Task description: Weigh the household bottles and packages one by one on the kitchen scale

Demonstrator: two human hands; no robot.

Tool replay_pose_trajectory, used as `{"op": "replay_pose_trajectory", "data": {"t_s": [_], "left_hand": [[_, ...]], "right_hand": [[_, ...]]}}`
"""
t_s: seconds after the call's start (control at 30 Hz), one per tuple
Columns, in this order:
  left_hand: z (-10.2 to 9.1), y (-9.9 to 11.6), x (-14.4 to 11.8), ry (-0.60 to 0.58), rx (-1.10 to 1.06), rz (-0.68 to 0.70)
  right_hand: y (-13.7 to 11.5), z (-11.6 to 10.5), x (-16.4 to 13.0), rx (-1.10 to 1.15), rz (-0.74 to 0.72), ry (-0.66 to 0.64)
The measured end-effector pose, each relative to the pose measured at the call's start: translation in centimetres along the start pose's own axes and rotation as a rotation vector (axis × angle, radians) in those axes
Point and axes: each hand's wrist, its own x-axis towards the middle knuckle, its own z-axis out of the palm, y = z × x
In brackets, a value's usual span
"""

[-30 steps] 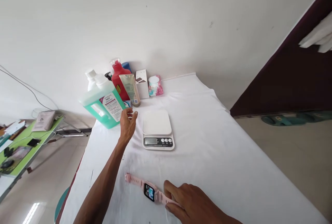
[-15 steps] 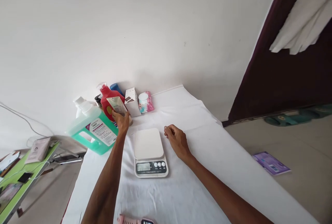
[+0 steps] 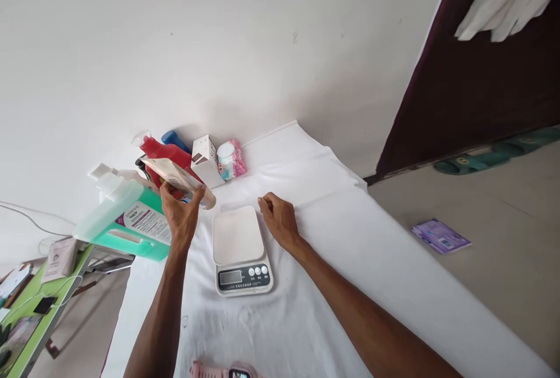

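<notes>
A pale beige squeeze tube (image 3: 167,170) is in my left hand (image 3: 180,214), with fingers and thumb on its two sides. It is tilted, its flat end up to the left and its rounded end low on the right. Directly behind it stand a red bottle (image 3: 163,150) and a big jug of green liquid (image 3: 144,223). My right hand (image 3: 279,219) is curled closed with nothing visible in it. It rests close to the right side of a white kitchen scale (image 3: 238,235), whose plate is bare.
A white box (image 3: 205,159), a pink wipes pack (image 3: 233,159) and a blue bottle (image 3: 175,140) stand by the wall. A pink watch (image 3: 238,372) lies at the near edge of the white cloth (image 3: 324,314). A green table (image 3: 44,319) is at left.
The tube has tipped further to the left in my left hand. My right hand stays curled beside the scale. The whole view has shifted slightly.
</notes>
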Motion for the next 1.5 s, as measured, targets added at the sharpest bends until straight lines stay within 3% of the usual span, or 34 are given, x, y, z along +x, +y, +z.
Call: {"op": "replay_pose_trajectory", "data": {"t_s": [0.2,0.33,0.5,0.63,0.77,0.87,0.97,1.07,1.2,1.5], "left_hand": [[-1.5,4.6,-5.6,-0.145,-0.163,0.005],[-1.0,4.6,-7.9,-0.182,-0.152,0.008],[-0.5,4.2,-8.1,-0.198,-0.148,-0.022],[-1.2,4.0,-8.9,-0.236,-0.171,-0.024],[-3.6,1.6,-11.0,-0.188,-0.231,-0.056],[-5.7,-2.1,-12.5,-0.152,-0.185,-0.219],[-6.7,-5.9,-13.3,-0.213,-0.103,-0.362],[-6.6,-8.1,-13.3,-0.299,-0.051,-0.393],[-6.2,-8.6,-13.0,-0.369,-0.028,-0.377],[-6.2,-8.8,-13.2,-0.364,-0.042,-0.372]], "right_hand": [[0.2,0.2,0.0,-0.001,0.024,0.0],[0.4,0.2,0.1,-0.011,0.012,0.01],[0.3,0.1,0.0,-0.022,0.005,0.001],[0.2,-0.1,-0.2,-0.036,0.009,-0.018],[-0.1,-0.3,-0.2,-0.062,0.013,-0.032],[-0.3,-0.4,-0.4,-0.051,0.03,-0.066],[-0.5,-0.5,-0.5,-0.055,0.043,-0.079],[-0.5,-0.4,-0.6,-0.081,0.053,-0.081],[-0.7,-0.4,-0.6,-0.095,0.049,-0.093],[-0.9,-0.4,-0.7,-0.108,0.05,-0.105]]}}
